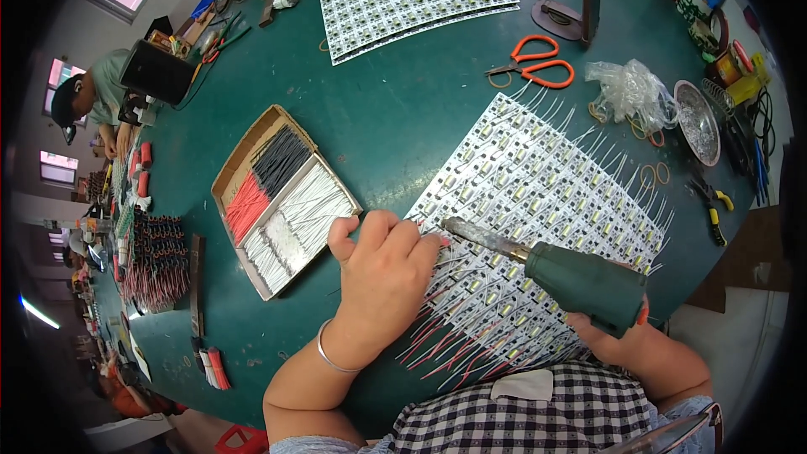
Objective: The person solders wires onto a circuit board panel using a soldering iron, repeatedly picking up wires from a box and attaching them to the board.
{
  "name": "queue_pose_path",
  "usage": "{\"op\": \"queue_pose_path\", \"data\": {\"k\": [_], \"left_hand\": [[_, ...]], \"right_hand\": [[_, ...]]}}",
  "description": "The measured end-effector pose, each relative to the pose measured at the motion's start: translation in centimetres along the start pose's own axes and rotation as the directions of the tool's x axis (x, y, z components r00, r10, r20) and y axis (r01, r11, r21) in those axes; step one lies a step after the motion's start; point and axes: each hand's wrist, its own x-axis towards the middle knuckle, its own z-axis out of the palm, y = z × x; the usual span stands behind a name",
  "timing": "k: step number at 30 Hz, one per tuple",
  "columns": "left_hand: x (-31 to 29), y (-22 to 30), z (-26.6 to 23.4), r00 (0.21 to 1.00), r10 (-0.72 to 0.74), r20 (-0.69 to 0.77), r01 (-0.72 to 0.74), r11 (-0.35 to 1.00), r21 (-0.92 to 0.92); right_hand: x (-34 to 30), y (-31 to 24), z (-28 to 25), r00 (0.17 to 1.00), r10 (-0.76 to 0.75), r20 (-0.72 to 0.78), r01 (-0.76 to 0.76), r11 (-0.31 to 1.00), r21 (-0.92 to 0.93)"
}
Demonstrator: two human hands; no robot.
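My right hand grips a soldering iron by its thick green handle. Its metal tip points left, at the left side of a white circuit board panel covered in rows of small yellow-and-black parts. Beside that tip, my left hand is closed in a pinch at the panel's left edge; what sits between the fingertips is too small to make out. Thin white wires stick out along the panel's right edge, red and white ones along its lower left. Left of my left hand lies a cardboard box of sorted black, red and white wires.
Orange-handled scissors lie beyond the panel, with a crumpled plastic bag and a metal dish to their right. More stacked panels are at the back. Yellow-handled pliers rest far right. Another person works at far left.
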Motion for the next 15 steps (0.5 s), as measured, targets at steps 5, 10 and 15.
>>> {"op": "queue_pose_path", "data": {"k": [5, 10, 15], "left_hand": [[-0.1, -0.1, -0.3, 1.000, -0.005, 0.021, 0.005, 1.000, 0.001], [-0.2, -0.2, -0.2, 0.999, 0.002, 0.038, -0.003, 1.000, 0.010], [-0.2, -0.1, -0.2, 0.999, -0.001, 0.037, 0.001, 1.000, 0.014]], "right_hand": [[0.1, 0.1, 0.5, 0.998, -0.064, 0.005, 0.063, 0.997, 0.041], [-0.1, 0.3, 1.1, 0.998, 0.037, -0.052, -0.034, 0.998, 0.055], [0.0, -0.1, 0.4, 1.000, 0.000, -0.018, 0.000, 0.999, -0.046]]}}
